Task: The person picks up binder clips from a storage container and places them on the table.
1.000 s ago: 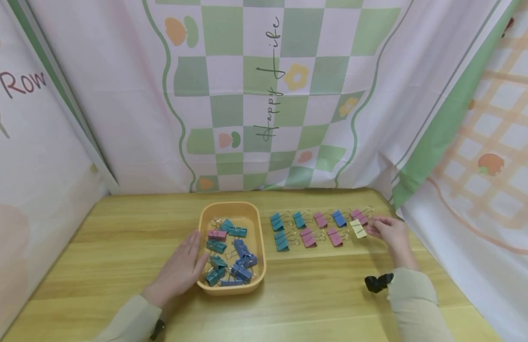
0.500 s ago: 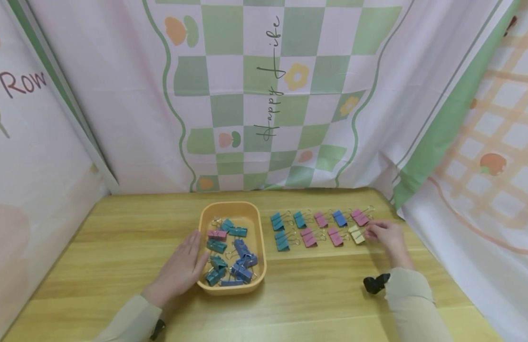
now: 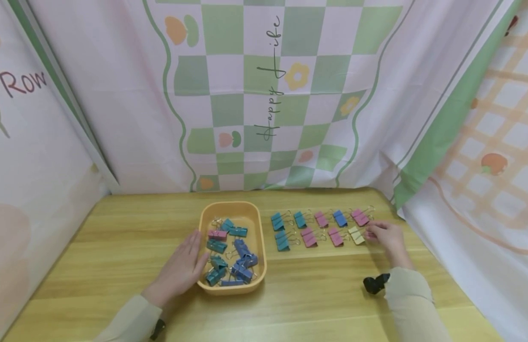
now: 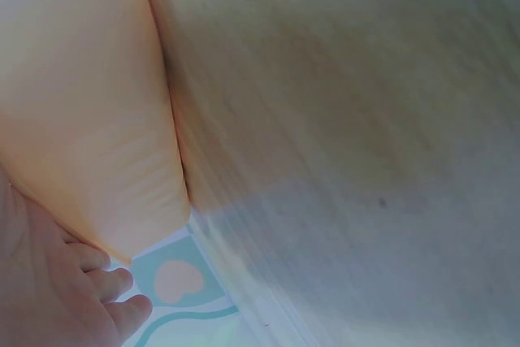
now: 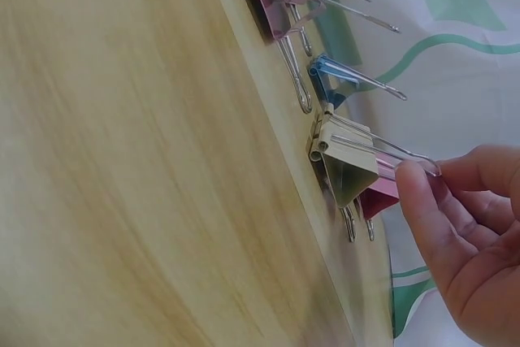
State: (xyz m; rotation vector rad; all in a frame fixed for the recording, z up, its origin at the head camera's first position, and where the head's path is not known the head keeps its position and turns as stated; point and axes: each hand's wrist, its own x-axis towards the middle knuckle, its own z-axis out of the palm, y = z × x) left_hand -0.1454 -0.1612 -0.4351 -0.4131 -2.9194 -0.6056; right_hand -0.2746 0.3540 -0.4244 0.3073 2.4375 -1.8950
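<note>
My right hand pinches the wire handle of a yellow binder clip at the right end of the front row. In the right wrist view, thumb and forefinger meet on that handle while the yellow clip stands on the table. Right behind it is a pink binder clip. Straight fingers of my left hand rest along the left side of an orange-yellow tray. Inside the tray lie several teal and blue binder clips and a pink one.
Two rows of binder clips stand right of the tray: teal, pink and blue, handles pointing right. A patterned curtain hangs along the table's back edge. The wooden table reaches toward the front.
The yellow binder clip has come down and slightly left into the front row, beside a pink one, with my right hand. My left hand and the tray have stayed put.
</note>
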